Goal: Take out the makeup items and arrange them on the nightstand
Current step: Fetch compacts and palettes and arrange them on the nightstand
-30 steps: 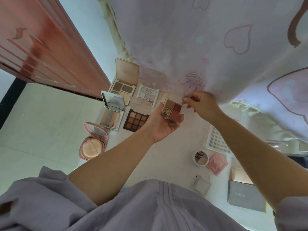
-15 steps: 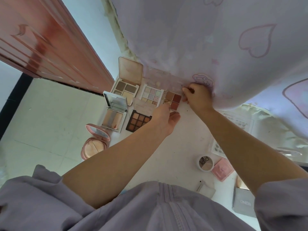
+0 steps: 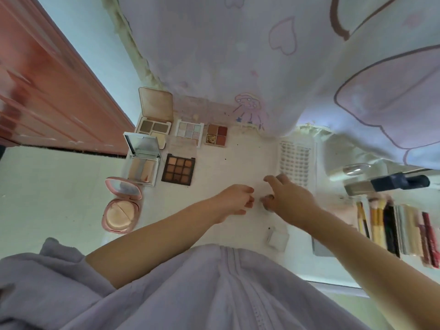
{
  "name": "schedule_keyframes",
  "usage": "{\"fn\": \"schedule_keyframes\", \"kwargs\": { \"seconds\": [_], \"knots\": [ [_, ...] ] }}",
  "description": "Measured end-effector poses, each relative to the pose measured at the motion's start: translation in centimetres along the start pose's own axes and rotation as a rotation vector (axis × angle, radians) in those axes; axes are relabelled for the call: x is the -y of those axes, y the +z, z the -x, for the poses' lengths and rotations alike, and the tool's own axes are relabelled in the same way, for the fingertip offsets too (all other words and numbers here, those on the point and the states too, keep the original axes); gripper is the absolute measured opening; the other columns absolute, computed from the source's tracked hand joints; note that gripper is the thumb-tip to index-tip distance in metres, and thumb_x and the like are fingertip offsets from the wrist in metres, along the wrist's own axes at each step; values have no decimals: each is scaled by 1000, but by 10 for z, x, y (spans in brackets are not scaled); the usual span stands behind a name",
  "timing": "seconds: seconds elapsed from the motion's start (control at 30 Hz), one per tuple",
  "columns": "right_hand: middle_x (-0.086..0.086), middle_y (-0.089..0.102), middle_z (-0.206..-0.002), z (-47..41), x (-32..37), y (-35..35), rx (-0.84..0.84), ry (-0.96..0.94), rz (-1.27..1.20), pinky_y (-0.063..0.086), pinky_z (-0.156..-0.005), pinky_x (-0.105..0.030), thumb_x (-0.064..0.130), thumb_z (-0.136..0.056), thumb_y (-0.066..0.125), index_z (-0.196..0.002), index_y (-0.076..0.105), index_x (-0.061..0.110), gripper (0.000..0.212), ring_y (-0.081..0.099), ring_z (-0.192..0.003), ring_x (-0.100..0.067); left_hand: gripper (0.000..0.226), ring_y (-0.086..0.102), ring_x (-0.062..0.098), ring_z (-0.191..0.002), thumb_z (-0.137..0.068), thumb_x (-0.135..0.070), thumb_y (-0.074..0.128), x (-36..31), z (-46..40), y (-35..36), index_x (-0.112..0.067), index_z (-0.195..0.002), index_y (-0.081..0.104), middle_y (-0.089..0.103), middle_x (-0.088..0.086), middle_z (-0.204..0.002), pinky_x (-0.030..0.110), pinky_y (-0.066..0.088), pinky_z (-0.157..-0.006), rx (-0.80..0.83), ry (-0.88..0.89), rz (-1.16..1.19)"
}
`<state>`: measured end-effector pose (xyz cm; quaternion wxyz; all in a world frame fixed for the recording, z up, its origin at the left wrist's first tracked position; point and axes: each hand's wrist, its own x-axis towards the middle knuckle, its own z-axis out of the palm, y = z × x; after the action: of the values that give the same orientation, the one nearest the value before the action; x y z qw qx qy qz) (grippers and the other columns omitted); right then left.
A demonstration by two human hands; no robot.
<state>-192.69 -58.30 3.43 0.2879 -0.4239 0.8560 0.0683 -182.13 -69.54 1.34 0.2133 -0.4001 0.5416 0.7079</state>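
Observation:
On the white nightstand (image 3: 238,163) lie several open makeup items. A beige palette (image 3: 154,126), a pastel palette (image 3: 189,133) and a four-pan red palette (image 3: 216,138) form the back row. In front of them are a mirrored contour compact (image 3: 142,166), a brown nine-pan palette (image 3: 178,169) and a pink round cushion compact (image 3: 120,210). My left hand (image 3: 235,201) hovers loosely curled and holds nothing. My right hand (image 3: 285,198) is just to its right with fingers stretched out. A small round thing (image 3: 266,199) shows by its thumb, mostly hidden.
A white lash tray (image 3: 295,163) lies behind my right hand. A small clear square case (image 3: 277,239) sits near the front edge. Brushes and pencils (image 3: 392,232) lie in a row at right. A heart-print sheet (image 3: 238,55) hangs over the back.
The four-pan red palette left my left hand and now lies in the back row beside the pastel palette. Both hands have drawn back to the front middle of the nightstand.

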Motion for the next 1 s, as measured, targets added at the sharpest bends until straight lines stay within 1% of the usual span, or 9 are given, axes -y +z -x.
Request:
{"fn": "schedule_keyframes", "kwargs": {
  "seconds": [0.13,0.23,0.37,0.43,0.5,0.67,0.8,0.9,1.0],
  "knots": [
    [-7,36,-133,15,7,31,-98,64,117,46,-80,-33,39,-95,45,-129,41,18,40,48,-110,-25,32,50,16,-101,-94,-4,36,11,6,16,-28,-85,54,54,5,-106,30,42,-90,54,88,-124],
    [-9,43,-124,15,14,29,-127,79,36,40,-79,-29,37,-95,48,-122,46,14,36,49,-108,-26,26,49,18,-95,-94,-4,37,16,9,14,-19,-104,56,54,5,-106,27,40,-82,60,177,-255],
    [-1,61,-111,18,25,6,-86,200,-689,48,-72,-27,44,-91,54,-122,52,12,44,62,-94,-22,56,50,19,-113,-91,-16,57,19,15,4,-13,-141,34,46,7,-131,28,42,-93,-75,440,-579],
    [-3,68,-99,15,27,-6,2,186,-992,56,-68,-28,43,-90,56,-113,59,10,40,67,-82,-18,56,52,14,-108,-87,-32,64,15,21,-3,-17,-136,40,49,1,-127,27,45,-90,-200,575,-635],
    [-8,70,-96,12,27,-16,79,131,-1047,57,-67,-26,39,-92,55,-103,64,9,33,68,-76,-16,43,55,12,-93,-82,-38,69,6,25,-15,-18,-118,53,56,-2,-111,30,49,-83,-215,644,-638],
    [-2,70,-90,1,26,-33,126,-21,-922,57,-73,-25,36,-91,58,-106,61,13,27,69,-75,-14,43,59,16,-88,-76,-43,73,-14,25,-37,-15,-105,58,61,0,-98,36,52,-81,-131,557,-634],
    [-2,68,-103,-10,19,-50,170,-111,-866,56,-75,-26,28,-88,64,-118,58,13,34,68,-87,-17,40,60,15,-87,-78,-44,71,-20,21,-37,-18,-105,57,62,-2,-96,26,48,-74,-171,503,-534],
    [4,62,-108,-17,8,-64,198,-165,-796,55,-77,-24,24,-85,68,-116,56,21,34,65,-90,-14,33,65,16,-82,-80,-39,71,-32,15,-45,-14,-99,60,67,3,-90,27,53,-76,-47,378,-489],
    [-1,61,-111,-30,-7,-78,164,-184,-934,56,-78,-25,16,-82,70,-111,56,25,33,66,-91,-15,35,66,16,-86,-82,-31,71,-34,8,-58,-6,-105,60,67,9,-98,27,56,-81,51,274,-332]
  ]
}}
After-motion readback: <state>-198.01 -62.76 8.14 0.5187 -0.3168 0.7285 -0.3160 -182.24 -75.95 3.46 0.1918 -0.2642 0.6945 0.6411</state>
